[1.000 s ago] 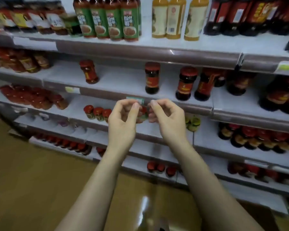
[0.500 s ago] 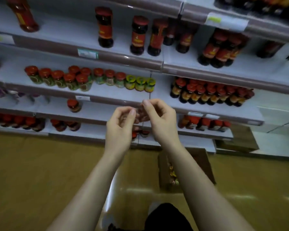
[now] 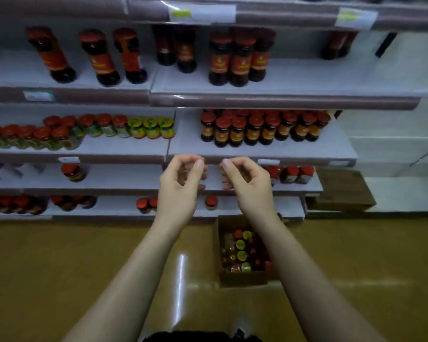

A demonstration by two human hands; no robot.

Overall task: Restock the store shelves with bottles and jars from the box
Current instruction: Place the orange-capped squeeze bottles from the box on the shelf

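Cardboard box point(image 3: 241, 278) sits on the yellowish floor point(image 3: 59, 267) just in front of the bottom shelf, well below both hands, w/ red- and green-lidded jars point(image 3: 242, 255) packed upright inside. Left hand point(image 3: 179, 186) and right hand point(image 3: 248, 183) are raised side by side in front of the shelves point(image 3: 257, 151), apart from each other, a small gap btwn them. Both have fingers curled inward, thumb tip near forefinger tip; nothing visible in either grip, though blur means can't rule out sth tiny. Neither hand touches a jar or the box. Behind the fingers: shelf edge strip w/ a few red-capped jars point(image 3: 292, 174) to the right of the right hand. Shelf above holds dark red-capped bottles point(image 3: 262, 129) on the right, small red-lidded jars point(image 3: 47, 134) and three green-lidded ones point(image 3: 151, 127) on the left. Tall dark bottles point(image 3: 235, 58) stand higher up.
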